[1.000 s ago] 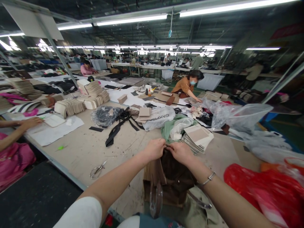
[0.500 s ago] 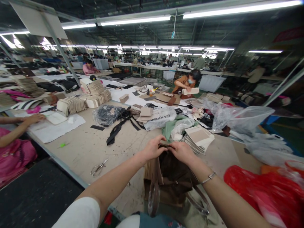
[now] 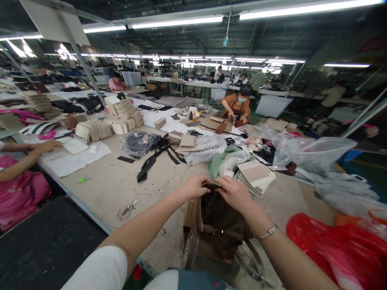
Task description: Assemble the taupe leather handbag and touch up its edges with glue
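Note:
A dark brown handbag (image 3: pixel 219 223) stands on the beige worktable (image 3: pixel 121 181) right in front of me. My left hand (image 3: pixel 193 187) pinches the bag's top edge from the left. My right hand (image 3: pixel 234 193), a metal bangle on its wrist, grips the same top edge from the right. Both hands are closed on the bag's opening, fingertips almost meeting. The bag's handles (image 3: pixel 193 245) hang down toward me.
Scissors (image 3: pixel 127 210) lie left of the bag. A stack of beige panels (image 3: pixel 255 175), black straps (image 3: pixel 154 157) and plastic bags (image 3: pixel 305 153) sit beyond. A red bag (image 3: pixel 335 245) lies at right. A person in pink (image 3: pixel 18 177) works at left, another in brown (image 3: pixel 237 106) opposite.
My hands stay on the bag's top edge, shifting slightly. The view has drifted a little rightward. The person in brown opposite lifted a light panel, then lowered it again.

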`<state>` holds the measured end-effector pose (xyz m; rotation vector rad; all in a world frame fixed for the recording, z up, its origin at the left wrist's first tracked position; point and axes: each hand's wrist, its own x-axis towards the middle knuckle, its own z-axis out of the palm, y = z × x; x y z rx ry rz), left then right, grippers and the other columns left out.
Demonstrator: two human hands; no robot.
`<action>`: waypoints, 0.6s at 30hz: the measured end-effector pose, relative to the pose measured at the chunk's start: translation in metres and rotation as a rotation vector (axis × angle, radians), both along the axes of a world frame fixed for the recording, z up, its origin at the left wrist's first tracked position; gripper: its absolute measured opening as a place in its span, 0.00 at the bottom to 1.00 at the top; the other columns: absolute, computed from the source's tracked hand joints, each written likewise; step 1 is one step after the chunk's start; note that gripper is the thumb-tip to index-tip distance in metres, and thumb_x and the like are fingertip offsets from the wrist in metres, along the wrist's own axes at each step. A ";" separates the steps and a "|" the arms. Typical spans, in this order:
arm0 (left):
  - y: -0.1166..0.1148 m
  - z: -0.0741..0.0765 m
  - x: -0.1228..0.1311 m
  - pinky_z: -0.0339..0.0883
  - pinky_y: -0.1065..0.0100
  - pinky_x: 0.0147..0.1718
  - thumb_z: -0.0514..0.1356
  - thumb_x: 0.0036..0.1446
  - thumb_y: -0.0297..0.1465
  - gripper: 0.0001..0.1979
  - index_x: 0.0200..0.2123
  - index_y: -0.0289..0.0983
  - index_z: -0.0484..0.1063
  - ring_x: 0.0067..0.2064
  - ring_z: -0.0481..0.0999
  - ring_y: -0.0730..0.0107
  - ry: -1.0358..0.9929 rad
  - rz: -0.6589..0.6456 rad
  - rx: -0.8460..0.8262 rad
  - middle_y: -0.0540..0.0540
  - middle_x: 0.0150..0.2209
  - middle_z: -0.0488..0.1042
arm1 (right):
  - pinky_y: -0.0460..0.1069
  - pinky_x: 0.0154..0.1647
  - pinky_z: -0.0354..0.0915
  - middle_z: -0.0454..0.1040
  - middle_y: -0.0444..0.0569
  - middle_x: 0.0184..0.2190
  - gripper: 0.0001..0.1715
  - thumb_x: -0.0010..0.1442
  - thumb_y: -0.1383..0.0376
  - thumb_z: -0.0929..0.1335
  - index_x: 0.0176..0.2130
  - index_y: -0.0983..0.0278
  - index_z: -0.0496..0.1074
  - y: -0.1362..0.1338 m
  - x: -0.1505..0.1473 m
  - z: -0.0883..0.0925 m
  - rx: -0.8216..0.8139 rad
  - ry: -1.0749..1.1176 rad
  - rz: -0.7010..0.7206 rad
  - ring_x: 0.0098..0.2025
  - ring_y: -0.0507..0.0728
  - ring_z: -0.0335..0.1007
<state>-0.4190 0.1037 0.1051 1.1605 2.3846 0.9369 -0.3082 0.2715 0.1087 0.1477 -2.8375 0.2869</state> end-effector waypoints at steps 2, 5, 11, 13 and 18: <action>0.001 -0.002 0.002 0.65 0.70 0.32 0.61 0.49 0.31 0.10 0.37 0.37 0.77 0.34 0.75 0.65 0.044 0.014 -0.023 0.49 0.30 0.78 | 0.47 0.44 0.61 0.73 0.50 0.44 0.13 0.62 0.66 0.65 0.47 0.60 0.72 0.001 0.002 0.000 0.032 0.039 0.059 0.45 0.56 0.68; 0.002 -0.004 0.003 0.66 0.69 0.34 0.61 0.50 0.31 0.11 0.37 0.37 0.78 0.34 0.75 0.65 0.074 0.024 -0.028 0.49 0.31 0.79 | 0.48 0.45 0.62 0.73 0.51 0.43 0.13 0.64 0.66 0.63 0.45 0.60 0.73 0.003 0.004 0.000 0.064 0.091 0.135 0.44 0.56 0.67; 0.002 -0.006 0.001 0.67 0.68 0.36 0.61 0.50 0.29 0.10 0.37 0.37 0.78 0.35 0.76 0.65 0.073 0.043 -0.007 0.48 0.33 0.80 | 0.50 0.45 0.62 0.73 0.53 0.41 0.16 0.66 0.65 0.60 0.46 0.62 0.73 0.004 0.003 -0.001 0.104 0.152 0.216 0.43 0.57 0.66; 0.001 -0.006 0.001 0.68 0.68 0.35 0.61 0.50 0.30 0.10 0.37 0.37 0.78 0.35 0.76 0.65 0.072 0.046 -0.016 0.48 0.32 0.80 | 0.50 0.45 0.62 0.73 0.53 0.40 0.15 0.66 0.65 0.60 0.45 0.63 0.74 0.003 0.003 0.000 0.106 0.166 0.217 0.42 0.56 0.66; 0.001 -0.003 0.003 0.68 0.68 0.36 0.60 0.51 0.32 0.11 0.38 0.38 0.78 0.36 0.76 0.64 0.096 0.040 -0.049 0.48 0.34 0.80 | 0.50 0.43 0.61 0.73 0.52 0.37 0.15 0.66 0.67 0.60 0.41 0.62 0.75 0.004 0.002 0.000 0.121 0.201 0.260 0.41 0.56 0.65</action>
